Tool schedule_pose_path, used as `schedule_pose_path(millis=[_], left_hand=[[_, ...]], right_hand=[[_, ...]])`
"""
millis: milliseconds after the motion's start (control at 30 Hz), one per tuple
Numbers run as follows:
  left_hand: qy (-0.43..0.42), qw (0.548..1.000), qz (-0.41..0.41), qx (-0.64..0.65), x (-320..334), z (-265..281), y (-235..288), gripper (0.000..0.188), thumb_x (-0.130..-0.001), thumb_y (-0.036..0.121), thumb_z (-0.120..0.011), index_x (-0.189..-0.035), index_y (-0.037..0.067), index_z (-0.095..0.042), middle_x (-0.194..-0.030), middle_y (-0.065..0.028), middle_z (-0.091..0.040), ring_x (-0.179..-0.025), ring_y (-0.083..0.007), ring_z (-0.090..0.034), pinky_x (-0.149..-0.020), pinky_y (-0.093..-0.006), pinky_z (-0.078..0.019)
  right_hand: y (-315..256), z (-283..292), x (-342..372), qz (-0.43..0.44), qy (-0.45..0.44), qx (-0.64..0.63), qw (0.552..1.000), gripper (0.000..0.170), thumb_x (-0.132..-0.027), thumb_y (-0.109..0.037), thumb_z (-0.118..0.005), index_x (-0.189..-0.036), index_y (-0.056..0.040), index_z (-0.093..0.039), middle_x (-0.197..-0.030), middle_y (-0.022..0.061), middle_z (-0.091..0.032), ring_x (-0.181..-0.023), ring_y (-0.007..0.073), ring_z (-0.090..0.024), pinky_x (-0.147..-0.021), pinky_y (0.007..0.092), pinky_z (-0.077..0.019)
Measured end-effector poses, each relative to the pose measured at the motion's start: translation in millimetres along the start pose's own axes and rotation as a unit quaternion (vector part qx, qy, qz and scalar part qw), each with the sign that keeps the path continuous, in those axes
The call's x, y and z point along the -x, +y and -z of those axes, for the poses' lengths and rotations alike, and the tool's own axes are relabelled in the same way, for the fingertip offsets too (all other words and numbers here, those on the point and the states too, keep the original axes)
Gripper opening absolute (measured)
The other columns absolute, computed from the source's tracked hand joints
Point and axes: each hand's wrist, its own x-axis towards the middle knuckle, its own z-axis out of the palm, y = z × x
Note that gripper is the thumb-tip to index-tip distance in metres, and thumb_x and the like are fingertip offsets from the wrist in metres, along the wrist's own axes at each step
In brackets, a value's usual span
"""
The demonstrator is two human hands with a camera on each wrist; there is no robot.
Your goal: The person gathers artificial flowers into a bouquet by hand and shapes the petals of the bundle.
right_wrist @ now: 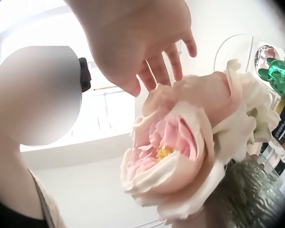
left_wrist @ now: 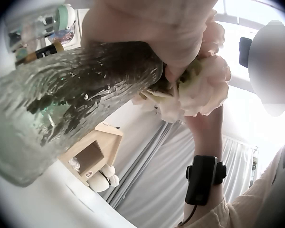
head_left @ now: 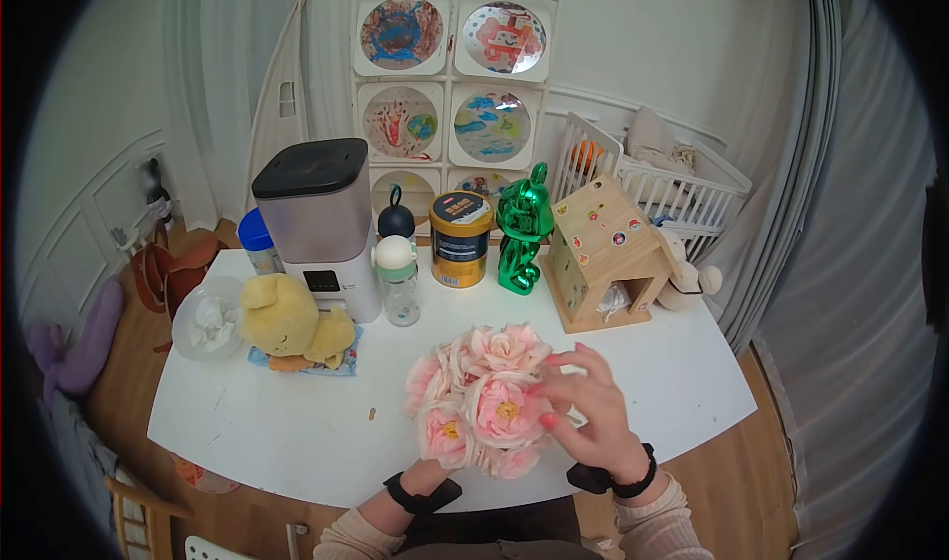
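Pink and cream flowers (head_left: pixel 494 397) stand in a bunch over the table's front part. In the left wrist view, the left hand (left_wrist: pixel 152 26) grips the neck of a textured clear glass vase (left_wrist: pixel 52 104) just below the blooms (left_wrist: pixel 204 88). From the head view most of that hand (head_left: pixel 427 476) and the vase are hidden by the flowers. The right hand (head_left: pixel 591 407) is at the bunch's right side, fingers spread and slightly bent. In the right wrist view, this hand (right_wrist: pixel 142 47) is over a large bloom (right_wrist: pixel 168 152), its fingertips close to the petals; contact is unclear.
Behind the flowers on the white table (head_left: pixel 306 431) stand a clear bottle (head_left: pixel 400 293), a gold-lidded can (head_left: pixel 461 239), a green shiny figure (head_left: pixel 524 229) and a wooden house (head_left: pixel 603 254). To the left are a yellow plush (head_left: pixel 287 323), a dispenser (head_left: pixel 316 214) and a bowl (head_left: pixel 188 338).
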Motion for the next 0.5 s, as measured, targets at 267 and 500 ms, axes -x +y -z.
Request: schedule_pose_path(millis=[267,500], left_hand=[[0.007,1.000,0.008,-0.004,0,-3,2,0.064,-0.090,0.039,-0.049,-0.139,0.009,-0.021,-0.142,-0.0098,-0.026,-0.129,-0.0221,-0.030,-0.106,-0.0343,-0.0261],[0.010,1.000,0.020,0.006,-5,-4,7,0.064,-0.090,0.039,-0.049,-0.139,0.009,-0.022,-0.142,-0.0099,-0.027,-0.129,-0.0220,-0.030,-0.106,-0.0342,-0.0265]], right_hand=[[19,-12,-28,0.015,-0.075,0.056,0.996,0.039,-0.071,-0.016,-0.065,-0.108,-0.0080,-0.059,-0.119,0.0048,-0.053,-0.117,0.0316,-0.041,-0.099,0.0514,-0.0281],[27,-4,-20,-0.027,-0.126,0.034,0.991,0.039,-0.072,-0.016,-0.063,-0.110,-0.0081,-0.057,-0.120,0.0025,-0.052,-0.121,0.0302,-0.038,-0.100,0.0534,-0.0261]])
